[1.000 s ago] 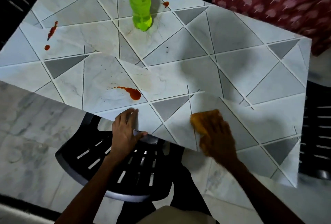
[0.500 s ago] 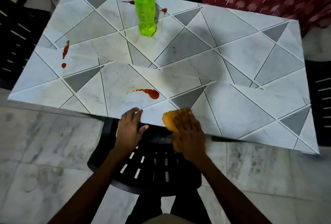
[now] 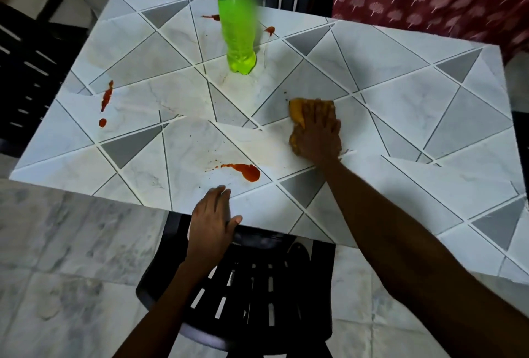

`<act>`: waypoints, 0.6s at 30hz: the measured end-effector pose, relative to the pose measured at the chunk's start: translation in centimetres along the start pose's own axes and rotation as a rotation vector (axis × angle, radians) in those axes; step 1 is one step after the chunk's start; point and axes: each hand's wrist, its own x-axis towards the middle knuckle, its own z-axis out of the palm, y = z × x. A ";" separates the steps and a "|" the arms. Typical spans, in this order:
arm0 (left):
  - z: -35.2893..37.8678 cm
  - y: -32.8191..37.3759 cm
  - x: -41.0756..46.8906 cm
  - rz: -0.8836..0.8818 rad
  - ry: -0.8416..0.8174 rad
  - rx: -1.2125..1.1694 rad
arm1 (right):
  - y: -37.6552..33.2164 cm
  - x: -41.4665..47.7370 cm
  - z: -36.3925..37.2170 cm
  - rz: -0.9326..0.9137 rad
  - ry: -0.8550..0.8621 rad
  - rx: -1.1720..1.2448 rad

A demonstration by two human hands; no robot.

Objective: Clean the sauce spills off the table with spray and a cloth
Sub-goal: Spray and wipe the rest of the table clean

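**Soft, light, bunches easily**

Head view: right hand (image 3: 317,134) presses flat-fingered on orange cloth (image 3: 296,113), mid tabletop (image 3: 400,117), not clenched; left hand (image 3: 211,220) rests relaxed on near edge, holding nothing; cloth prob. limp & grippy, so palm it from above; sauce spill (image 3: 246,171) by near edge; spray bottle (image 3: 237,31) twd far edge.

The table (image 3: 372,71) has a top of white and grey triangles. A green bottle (image 3: 237,23) stands upright near the far edge; its pink top is blurry, so it may be a spray cap. An orange cloth (image 3: 296,113) lies bunched near the middle, pressed under the right hand (image 3: 317,131). Red sauce shows as a big blob (image 3: 246,171) near the front edge, a streak (image 3: 106,97) and a dot (image 3: 102,122) on the left, and two small splashes (image 3: 270,30) beside the bottle.
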 end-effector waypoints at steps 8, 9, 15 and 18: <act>-0.5 -0.1 0.9 -0.038 -0.006 -0.060 | -2.0 -9.5 2.3 -0.197 0.106 -0.020; -0.6 0.0 1.0 -0.047 -0.007 -0.065 | -2.1 -13.3 2.8 -0.217 0.077 -0.022; -0.9 0.5 0.9 -0.061 0.030 -0.143 | 0.7 -20.7 4.2 -0.288 0.020 -0.067; -0.9 0.3 1.1 -0.077 0.032 -0.159 | 0.4 -12.7 3.4 -0.242 0.030 -0.091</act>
